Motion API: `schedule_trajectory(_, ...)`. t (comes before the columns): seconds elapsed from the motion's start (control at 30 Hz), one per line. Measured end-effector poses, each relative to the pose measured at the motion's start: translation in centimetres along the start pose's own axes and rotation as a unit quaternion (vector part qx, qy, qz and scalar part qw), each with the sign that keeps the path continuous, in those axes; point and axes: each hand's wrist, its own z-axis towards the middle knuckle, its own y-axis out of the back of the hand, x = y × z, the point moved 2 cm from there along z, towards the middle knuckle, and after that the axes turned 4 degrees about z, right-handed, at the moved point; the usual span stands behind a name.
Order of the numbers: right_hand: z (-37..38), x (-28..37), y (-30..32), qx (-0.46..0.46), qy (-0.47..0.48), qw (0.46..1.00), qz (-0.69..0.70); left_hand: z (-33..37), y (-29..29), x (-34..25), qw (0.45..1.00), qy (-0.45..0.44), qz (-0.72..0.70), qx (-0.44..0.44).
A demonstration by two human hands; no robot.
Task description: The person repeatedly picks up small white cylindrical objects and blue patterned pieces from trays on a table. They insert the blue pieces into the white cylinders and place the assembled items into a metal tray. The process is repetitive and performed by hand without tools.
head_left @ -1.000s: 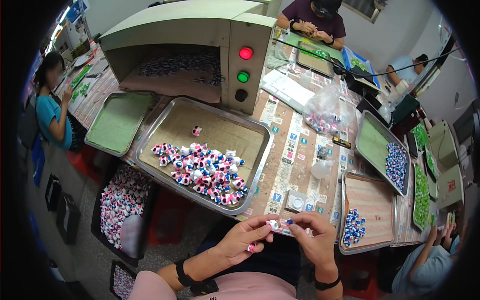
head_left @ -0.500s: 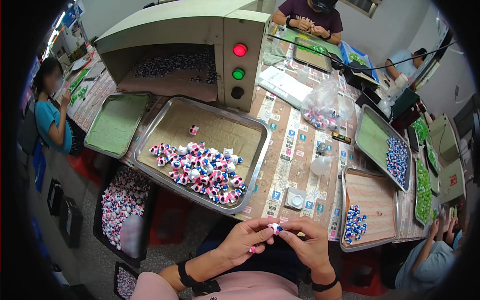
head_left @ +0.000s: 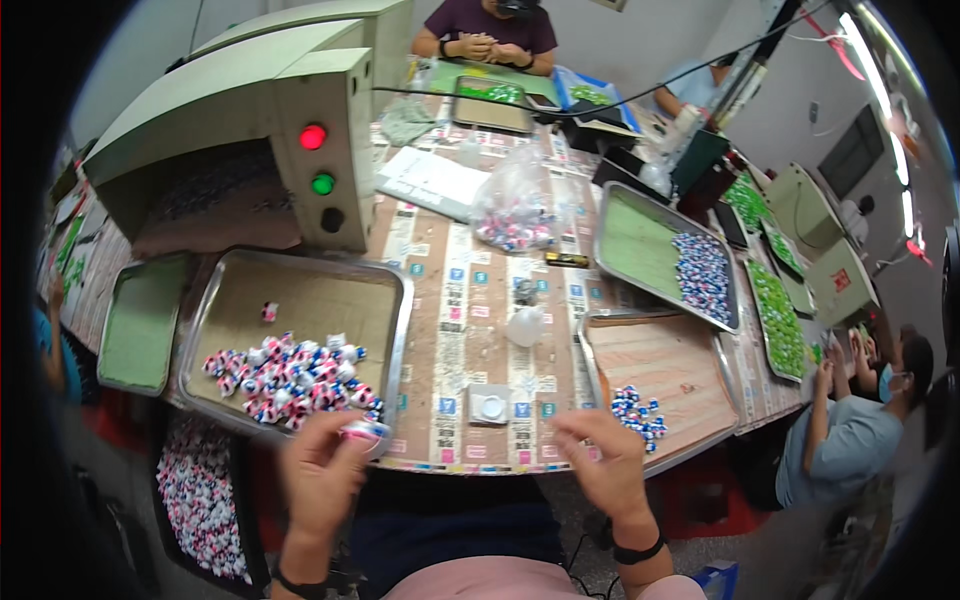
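Note:
My left hand (head_left: 322, 470) is closed, pinching a small white, pink and blue figurine (head_left: 366, 431) in its fingertips at the near right corner of a metal tray (head_left: 403, 330). In that tray lies a heap of similar figurines (head_left: 295, 375), with a single one (head_left: 269, 312) apart from it. My right hand (head_left: 610, 460) hovers at the table's front, just left of a paper-lined tray (head_left: 660, 350) holding a cluster of small blue-and-white pieces (head_left: 640, 418). Its fingers are loosely bent, a little blurred, and I see nothing in them.
A machine (head_left: 340, 150) with lit red and green lamps stands behind the left tray. Between the trays are a small white pot (head_left: 489, 405), a clear bottle (head_left: 525, 326) and a plastic bag of figurines (head_left: 515, 225). A black crate (head_left: 255, 540) sits below left. Co-workers sit opposite and at right.
My hands have moved apart from where both held one figurine. The left went to the tray with the figurine; the right moved towards the right tray. The view has turned right.

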Motion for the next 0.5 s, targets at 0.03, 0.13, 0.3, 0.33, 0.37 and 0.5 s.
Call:
schedule_trajectory(0.03, 0.3, -1.3, 1.6, -0.064, 0.007, 0.996, -0.058, 1.0, 1.7, 0.5, 0.998, -0.051, 0.041, -0.024)
schedule_trajectory(0.13, 0.3, -5.3, 6.7, -0.129, 0.002, 0.971, -0.201, 3.8, 5.3, 0.5, 0.963, -0.186, 0.171, -0.099)
schedule_trajectory(0.3, -0.5, -9.3, 10.9, -0.084, -0.046, 0.943, -0.32, 5.7, 7.2, -0.1, 0.93, -0.188, 0.272, -0.159)
schedule_trajectory(0.33, -0.6, -9.6, 10.8, -0.076, -0.062, 0.942, -0.32, 5.7, 7.0, -0.1, 0.926, -0.2, 0.273, -0.168)
schedule_trajectory(0.37, -0.6, -9.8, 10.8, -0.068, -0.077, 0.942, -0.32, 5.5, 6.5, -0.3, 0.921, -0.212, 0.275, -0.177)
schedule_trajectory(0.5, -0.4, -12.0, 10.8, -0.04, -0.131, 0.949, -0.284, 4.2, 4.7, 0.1, 0.919, -0.293, 0.227, -0.133)
